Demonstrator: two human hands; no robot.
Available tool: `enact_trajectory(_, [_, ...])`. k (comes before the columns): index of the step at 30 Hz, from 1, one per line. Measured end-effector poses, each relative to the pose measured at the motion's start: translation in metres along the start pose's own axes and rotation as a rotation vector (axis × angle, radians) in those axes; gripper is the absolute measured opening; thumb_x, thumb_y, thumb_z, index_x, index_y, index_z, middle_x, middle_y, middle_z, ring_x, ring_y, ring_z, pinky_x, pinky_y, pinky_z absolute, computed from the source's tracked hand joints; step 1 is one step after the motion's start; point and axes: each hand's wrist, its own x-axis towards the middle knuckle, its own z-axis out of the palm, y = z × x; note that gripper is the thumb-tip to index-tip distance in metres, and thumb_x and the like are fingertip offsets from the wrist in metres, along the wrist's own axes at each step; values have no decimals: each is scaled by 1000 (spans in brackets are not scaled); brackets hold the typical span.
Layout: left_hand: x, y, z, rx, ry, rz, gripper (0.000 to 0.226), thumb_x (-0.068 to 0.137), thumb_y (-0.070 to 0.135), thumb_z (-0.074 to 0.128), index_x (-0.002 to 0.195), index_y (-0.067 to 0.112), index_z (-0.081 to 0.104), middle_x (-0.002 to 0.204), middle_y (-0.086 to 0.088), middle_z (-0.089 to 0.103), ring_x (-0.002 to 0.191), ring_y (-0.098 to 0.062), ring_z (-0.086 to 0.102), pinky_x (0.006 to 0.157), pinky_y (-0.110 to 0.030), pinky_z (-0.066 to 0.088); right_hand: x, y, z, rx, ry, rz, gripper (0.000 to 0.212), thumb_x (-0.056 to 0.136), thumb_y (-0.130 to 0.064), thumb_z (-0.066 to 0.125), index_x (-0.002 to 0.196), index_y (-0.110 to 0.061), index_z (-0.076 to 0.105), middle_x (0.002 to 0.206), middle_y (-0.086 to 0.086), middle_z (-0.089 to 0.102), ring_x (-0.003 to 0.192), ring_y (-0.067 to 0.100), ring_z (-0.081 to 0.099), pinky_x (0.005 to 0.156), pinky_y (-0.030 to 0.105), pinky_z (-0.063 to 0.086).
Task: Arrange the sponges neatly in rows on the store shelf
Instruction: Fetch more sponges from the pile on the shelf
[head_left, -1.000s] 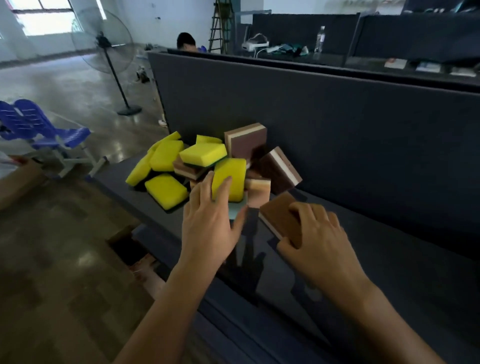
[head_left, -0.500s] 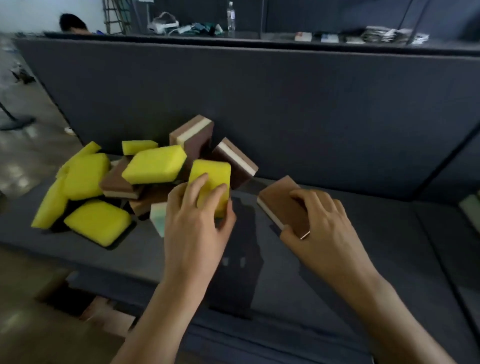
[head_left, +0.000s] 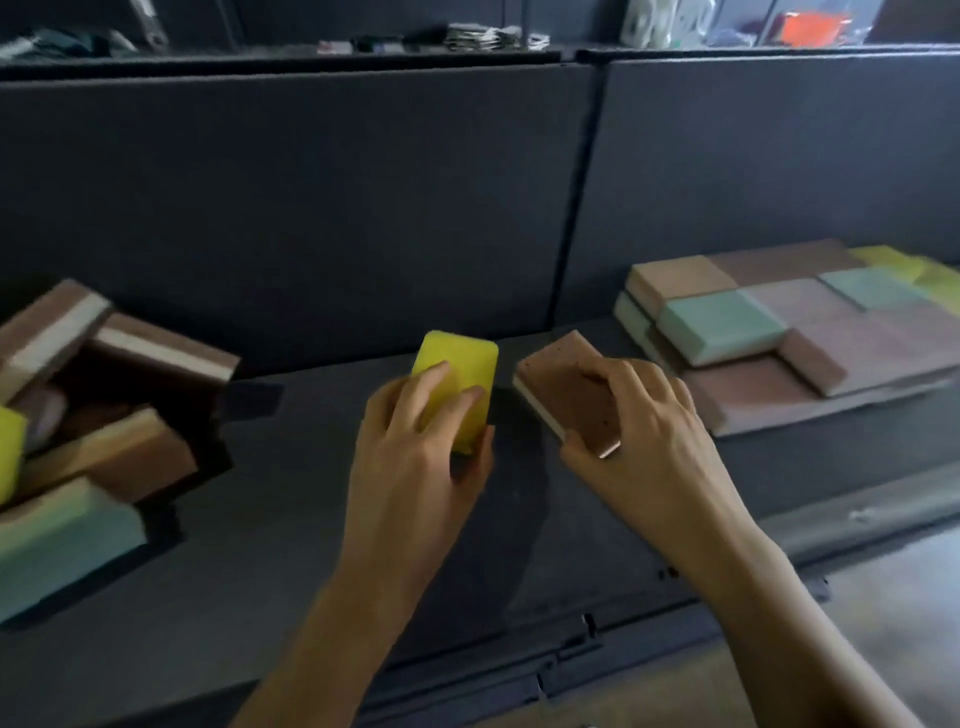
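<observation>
Head view, read left to right. Well to the left of your fingers, a loose heap of sponges (head_left: 104, 415) lay jumbled on the dark shelf (head_left: 270, 545). It held brown ones with a white layer leaning on each other, a tan one, a pale green one nearest the front edge and a yellow corner at the frame's border.

Your left hand (head_left: 415, 467) gripped a yellow sponge (head_left: 467, 358). Its fingers (head_left: 423, 387) were curled over the top face and the thumb pressed its right side. The sponge's far end projected past the fingertips toward the back panel (head_left: 311, 208).

Just right of that thumb, across a narrow gap, your right hand (head_left: 654, 441) held a brown sponge (head_left: 561, 387) with a white underlayer. The fingers were draped over its top and the thumb sat against its near corner. Whether either sponge touched the shelf could not be told.

Beyond your right fingertips, to the right, the arranged sponges (head_left: 779, 332) lay flat and edge to edge in rows. A second layer sat on the first, in brown, pinkish brown and pale green, with yellow farthest right.
</observation>
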Motion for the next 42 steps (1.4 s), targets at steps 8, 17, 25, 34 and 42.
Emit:
enact_trajectory(8, [12,87,75,-112,-105,94,41,81,26,75,117,18,59,127,-8,58,116,-33,50,85,-42,54,-10,92,-58,-62,50,68,70,71,-47,52,138,-27,47,129,5,55,115,32,48,91,47,48])
enact_trajectory(17, [0,129,119,-18,-224,78,42,79,33,73,116,16,62,129,-10,55,118,-33,51,88,-46,50,-15,156,-82,-26,-59,-20,76,73,-49,52,145,-33,37,136,-4,48,122,22,43,96,38,45])
enact_trajectory(25, [9,160,113,-36,-244,86,77,77,44,69,142,13,43,146,-5,45,137,-24,40,107,-42,39,-12,182,-88,13,-159,-234,67,72,-48,56,136,-29,46,135,-8,48,120,21,46,95,39,47])
enact_trajectory(34, [10,182,111,-161,-326,92,79,79,43,72,147,22,37,149,9,36,134,-9,39,103,-27,43,-9,205,-96,101,-277,-443,68,74,-30,69,138,-25,47,141,-10,47,127,17,43,100,37,45])
enact_trajectory(42, [21,185,98,-210,-283,28,73,73,40,78,137,19,49,133,9,43,121,-7,46,98,-23,45,0,216,-103,108,-248,-394,69,80,-33,76,141,-22,44,137,-6,51,126,11,44,102,27,41])
